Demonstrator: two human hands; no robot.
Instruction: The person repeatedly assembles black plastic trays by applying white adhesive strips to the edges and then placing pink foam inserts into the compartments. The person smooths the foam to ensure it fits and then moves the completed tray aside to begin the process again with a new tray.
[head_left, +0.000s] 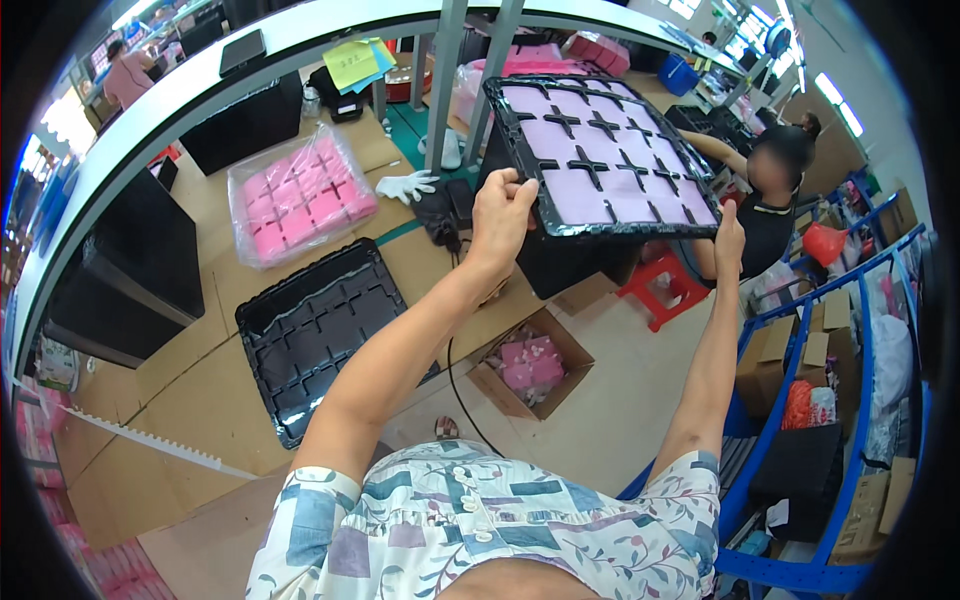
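Nearest: an empty black tray (322, 318) lies on a cardboard-covered table (185, 425). Beyond, a filled black tray (630, 231), lilac pieces (580, 208) between its cross-shaped dividers, is held tilted above a black block (580, 264); contact beneath cannot be told. Its left near corner is gripped by the left hand (503, 215), fingers curled closed on the rim; its right by the right hand (730, 242), fingertips partly hidden. Even, slow handling seems best, so pieces stay seated. Farther: seated co-worker (770, 220); clearance advised.
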